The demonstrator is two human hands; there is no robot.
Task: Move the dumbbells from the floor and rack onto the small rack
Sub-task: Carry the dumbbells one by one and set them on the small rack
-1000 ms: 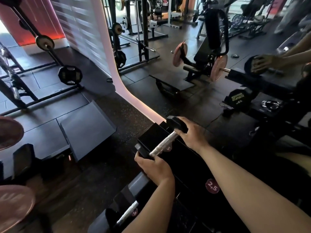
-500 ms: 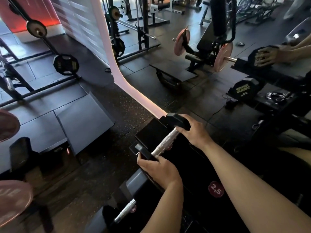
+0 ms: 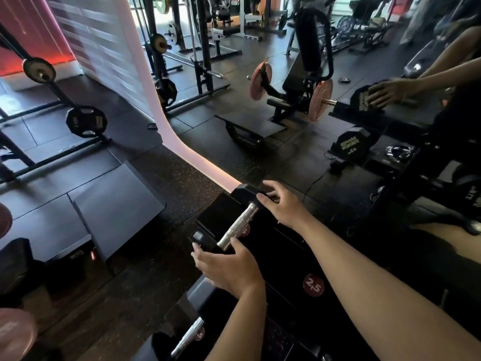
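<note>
Small dumbbell (image 3: 235,227) held at both ends over the black rack (image 3: 281,256). Left hand (image 3: 226,269) grip wraps the near head; right hand (image 3: 281,204) grip wraps the far head. Bare chrome handle spans between grips. Red 2,5 label (image 3: 313,285) just right of left grip.

The left hand (image 3: 226,269) covers the near end of the dumbbell (image 3: 235,230), so that head barely shows. The right hand (image 3: 283,204) hides part of the far head. Below the left hand, a second dumbbell (image 3: 188,337) is cut by the bottom edge. Both forearms run out of frame.
</note>
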